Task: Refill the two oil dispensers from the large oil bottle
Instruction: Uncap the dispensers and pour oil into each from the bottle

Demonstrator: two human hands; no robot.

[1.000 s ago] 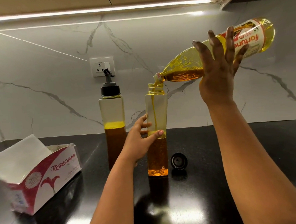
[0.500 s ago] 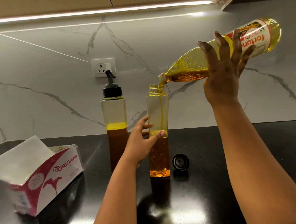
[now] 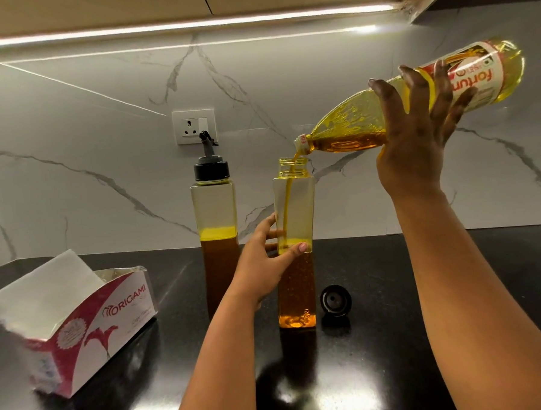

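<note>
We tip the large oil bottle (image 3: pixel 414 103) neck-down at the upper right, its mouth just above the open neck of the uncapped dispenser (image 3: pixel 294 235), and a thin stream of oil (image 3: pixel 286 204) runs down inside the dispenser's near wall. Our right hand (image 3: pixel 416 140) wraps the bottle's body from below, fingers spread and curled over its shoulder beside the red label. The uncapped dispenser stands upright on the black counter (image 3: pixel 395 339), filled to a little over half its height, with small bubbles in the oil. Our left hand (image 3: pixel 266 267) grips it at mid-height, thumb across the front face at the oil line and the fingers curled round the far side. Just to its left, apart from it, stands the second dispenser (image 3: pixel 216 239), capped with a black pour spout (image 3: pixel 210 164) and also about half full. A loose black cap (image 3: pixel 336 301) lies on the counter just right of the uncapped dispenser. Further left sits an open tissue box (image 3: pixel 81 334), and behind everything a wall socket (image 3: pixel 194 126) is set in the marble backsplash (image 3: pixel 72 152)
</note>
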